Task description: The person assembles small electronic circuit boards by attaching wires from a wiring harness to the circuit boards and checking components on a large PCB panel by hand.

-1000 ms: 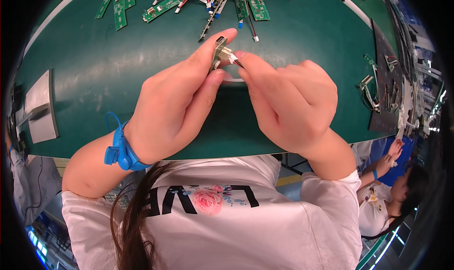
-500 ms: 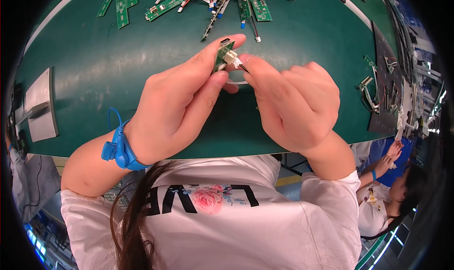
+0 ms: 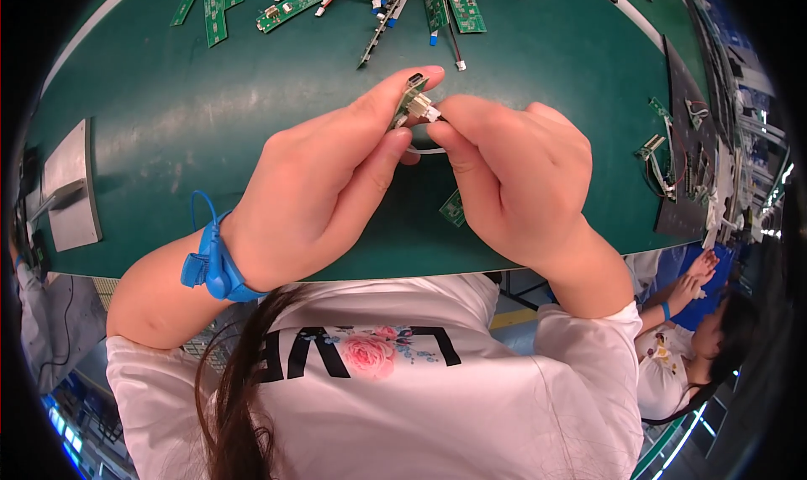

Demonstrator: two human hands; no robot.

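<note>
Between its thumb and fingers my left hand (image 3: 324, 173) grips a small green circuit board (image 3: 403, 108), held up on edge above the table. A cream socket (image 3: 420, 104) stands out from the board's face. Against that socket sits a white cable plug (image 3: 433, 114); how deep it is seated I cannot tell. My right hand (image 3: 525, 165) is closed at the plug, its thumb and forefinger at the wires behind it. A white cable (image 3: 429, 150) curves below, between both hands. Part of another green board (image 3: 452, 208) shows beside my right hand, lying on the table.
Several green circuit boards (image 3: 466, 7) with wires lie at the table's far edge. A metal plate with a handle (image 3: 71, 190) is at the left. More boards (image 3: 651, 148) lie on a dark mat at the right. A blue wrist strap (image 3: 217, 261) circles my left wrist; a co-worker (image 3: 685, 345) sits far right.
Both hands and the board have shifted slightly, the board a little right. My right thumb and forefinger have changed their hold at the plug. The board under my right hand has come into view.
</note>
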